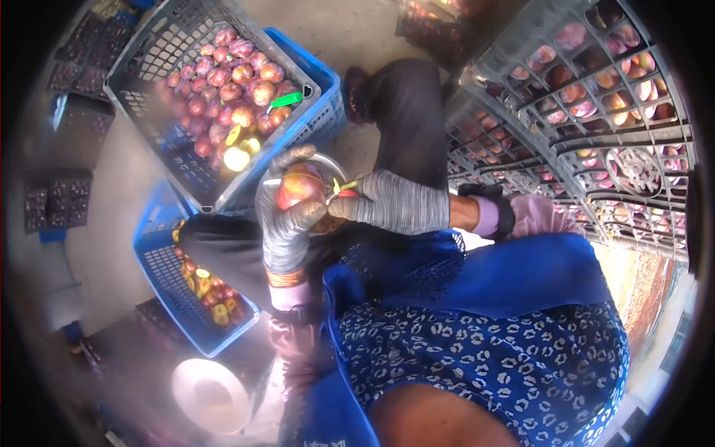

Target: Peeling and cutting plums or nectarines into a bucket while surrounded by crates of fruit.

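Observation:
My left hand (287, 240), in a grey striped knit glove with darker fingertips, is closed around a red plum (298, 190) in front of my body. A small white tip shows at the plum's left side. Reaching in from the right, my right hand (398, 203), gloved the same way, has its fingers closed beside the plum. Something red with a yellow-green bit shows at its fingertips; I cannot make out what it is. Under both hands is a round metal bowl (328, 162), mostly hidden by them.
A grey crate (153, 141) of plums rests over a blue crate (328, 119); a green-handled knife (287, 100) and cut fruit lie on the plums. Another blue crate (216, 345) holds cut fruit. Stacked crates (514, 112) of plums stand at right. A white basin (212, 395) sits lower left.

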`<control>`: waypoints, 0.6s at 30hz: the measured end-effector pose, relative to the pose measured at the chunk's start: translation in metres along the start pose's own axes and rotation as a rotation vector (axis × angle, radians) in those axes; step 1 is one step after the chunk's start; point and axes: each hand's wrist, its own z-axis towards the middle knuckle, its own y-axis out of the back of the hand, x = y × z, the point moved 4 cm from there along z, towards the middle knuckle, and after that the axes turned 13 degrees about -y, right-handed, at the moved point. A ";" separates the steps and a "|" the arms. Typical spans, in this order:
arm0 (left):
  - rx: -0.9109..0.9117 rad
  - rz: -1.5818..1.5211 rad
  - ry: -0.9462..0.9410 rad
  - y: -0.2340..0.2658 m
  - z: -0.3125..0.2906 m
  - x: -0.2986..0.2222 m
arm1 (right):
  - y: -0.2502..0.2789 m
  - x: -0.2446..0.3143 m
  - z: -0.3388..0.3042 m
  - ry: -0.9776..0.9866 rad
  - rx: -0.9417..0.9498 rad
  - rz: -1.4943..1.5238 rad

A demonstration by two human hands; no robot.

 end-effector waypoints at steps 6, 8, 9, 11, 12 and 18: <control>-0.229 -0.371 0.011 -0.017 -0.008 0.012 | 0.014 0.016 -0.010 0.133 -0.025 -0.141; -0.275 -0.289 0.033 -0.019 -0.013 0.014 | 0.018 0.006 -0.011 0.108 0.033 -0.139; -0.269 -0.280 0.043 -0.021 -0.012 0.015 | 0.020 -0.002 -0.010 0.110 0.028 -0.125; -0.244 -0.108 -0.029 -0.022 -0.005 0.011 | 0.019 -0.013 -0.005 0.130 0.058 0.061; -0.233 -0.141 -0.013 -0.028 -0.003 0.007 | 0.016 -0.017 -0.003 0.099 0.073 0.043; -0.218 -0.311 0.119 -0.025 -0.014 0.016 | 0.013 -0.015 -0.011 0.404 -0.146 -0.249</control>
